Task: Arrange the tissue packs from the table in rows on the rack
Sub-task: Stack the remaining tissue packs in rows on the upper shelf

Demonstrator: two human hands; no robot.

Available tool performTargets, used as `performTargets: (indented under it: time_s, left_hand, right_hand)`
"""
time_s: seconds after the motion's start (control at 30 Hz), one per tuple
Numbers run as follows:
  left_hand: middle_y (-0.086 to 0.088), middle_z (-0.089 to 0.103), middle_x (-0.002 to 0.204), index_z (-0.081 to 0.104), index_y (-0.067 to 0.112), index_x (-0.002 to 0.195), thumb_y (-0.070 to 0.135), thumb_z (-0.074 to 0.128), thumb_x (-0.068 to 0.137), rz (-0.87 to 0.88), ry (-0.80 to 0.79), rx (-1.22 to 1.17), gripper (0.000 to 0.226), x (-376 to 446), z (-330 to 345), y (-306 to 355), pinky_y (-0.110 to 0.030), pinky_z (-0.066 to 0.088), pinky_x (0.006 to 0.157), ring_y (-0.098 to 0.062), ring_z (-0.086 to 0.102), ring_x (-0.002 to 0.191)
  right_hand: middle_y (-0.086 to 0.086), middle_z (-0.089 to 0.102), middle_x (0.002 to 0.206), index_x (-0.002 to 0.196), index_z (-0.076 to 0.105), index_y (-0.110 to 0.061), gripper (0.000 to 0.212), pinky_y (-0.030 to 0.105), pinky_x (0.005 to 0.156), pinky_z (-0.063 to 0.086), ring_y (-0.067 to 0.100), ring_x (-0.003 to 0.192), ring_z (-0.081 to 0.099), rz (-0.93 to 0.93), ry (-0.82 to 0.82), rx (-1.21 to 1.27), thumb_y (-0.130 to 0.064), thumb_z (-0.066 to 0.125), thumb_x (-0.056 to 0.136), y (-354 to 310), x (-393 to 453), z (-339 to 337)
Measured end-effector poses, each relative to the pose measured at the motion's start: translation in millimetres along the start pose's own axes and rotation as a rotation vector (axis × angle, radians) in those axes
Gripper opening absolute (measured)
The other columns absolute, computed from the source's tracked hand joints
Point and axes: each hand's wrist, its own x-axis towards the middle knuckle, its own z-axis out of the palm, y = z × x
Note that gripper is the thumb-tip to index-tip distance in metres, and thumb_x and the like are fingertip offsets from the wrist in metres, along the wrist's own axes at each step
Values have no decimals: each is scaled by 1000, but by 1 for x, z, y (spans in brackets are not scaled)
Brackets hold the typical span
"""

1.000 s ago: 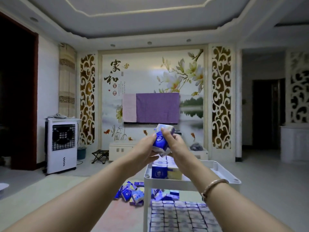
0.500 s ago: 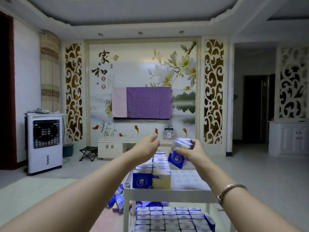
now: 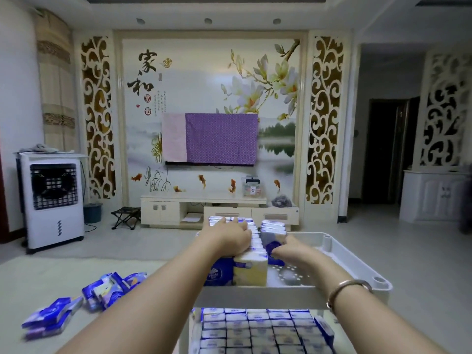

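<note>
Loose packs (image 3: pixel 84 300) lie scattered on the floor at left. Left hand (image 3: pixel 227 237) rests flat, fingers straight, on the rows (image 3: pixel 245 267) standing on the rack (image 3: pixel 357 267) top shelf. Right hand (image 3: pixel 293 252) appears to pinch a blue pack (image 3: pixel 272 247) at the third row's near end. Lower shelf full.

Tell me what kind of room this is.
Most likely a home living room: a wall-mounted TV under a purple cloth, a low TV cabinet below it, and a floor-standing air cooler at the left. Both hands work at a white rack in the foreground.
</note>
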Motion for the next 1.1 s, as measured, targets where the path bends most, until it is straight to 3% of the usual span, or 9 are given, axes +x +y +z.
performTargets:
  time_s: [0.03, 0.17, 0.4, 0.5, 0.57, 0.63, 0.77, 0.93, 1.1]
  left_hand:
    - [2, 4, 161, 19, 27, 151, 36, 14, 102, 2, -3, 3, 50, -1, 0, 0, -54, 1, 117, -23, 3, 149]
    - [3, 1, 161, 15, 28, 152, 36, 14, 102, 4, -16, -3, 51, -1, -1, -2, -54, -1, 118, -23, 0, 149]
    - [4, 3, 161, 20, 27, 150, 36, 14, 101, 15, -19, -21, 50, 4, 1, -4, -53, 2, 118, -22, 1, 149]
    - [1, 10, 161, 30, 23, 145, 35, 16, 101, 22, -25, -18, 47, 4, -1, -3, -52, 8, 117, -24, 9, 148]
    - [-6, 35, 152, 48, 19, 123, 31, 20, 101, 39, 16, -66, 37, 1, -4, -3, -48, 24, 112, -27, 33, 137]
    - [-8, 55, 131, 54, 16, 106, 28, 27, 100, 55, 110, -190, 29, -4, -6, -5, -39, 39, 99, -26, 50, 116]
    - [-6, 59, 128, 59, 13, 123, 18, 36, 97, 119, 302, -393, 35, -29, -21, -9, -34, 45, 95, -24, 55, 114]
    - [-3, 62, 125, 63, 16, 117, 11, 41, 93, 109, 411, -531, 33, -67, -29, -57, -33, 44, 99, -19, 56, 115]
    - [-3, 66, 116, 67, 14, 110, 0, 41, 86, -80, 474, -577, 38, -113, -4, -153, -29, 43, 97, -18, 57, 112]
  right_hand:
    - [19, 58, 116, 132, 38, -3, 52, 29, 74, 48, 26, 97, 58, 9, 29, -64, -13, 49, 82, 4, 4, 2]
    - [16, 57, 122, 128, 42, -9, 42, 37, 94, 47, 30, 113, 53, 35, 133, -268, -19, 47, 88, 3, 7, 7]
    - [5, 58, 122, 120, 50, -19, 30, 32, 96, 36, 26, 116, 51, -84, 27, -587, -27, 43, 93, -3, 0, 8]
    - [5, 62, 117, 117, 54, -18, 32, 35, 98, 42, 26, 113, 55, -72, 25, -489, -27, 50, 87, -2, -1, 9]
    - [10, 61, 117, 121, 53, -12, 41, 38, 93, 47, 30, 111, 55, -56, 80, -333, -20, 53, 80, -3, -5, 7]
    - [11, 55, 125, 127, 46, -10, 43, 34, 85, 47, 31, 118, 49, -73, 227, -263, -12, 51, 85, -10, -23, 1]
    - [3, 42, 141, 136, 43, -18, 53, 37, 94, 46, 23, 127, 42, -307, 414, -90, 0, 51, 86, -28, -62, -9]
    - [1, 48, 135, 124, 52, -18, 51, 32, 102, 38, 16, 125, 42, -598, 369, -70, 5, 42, 81, -84, -116, 9]
    - [3, 55, 123, 114, 60, -14, 37, 20, 87, 32, 15, 117, 46, -787, 242, -118, 0, 43, 85, -144, -153, 80]
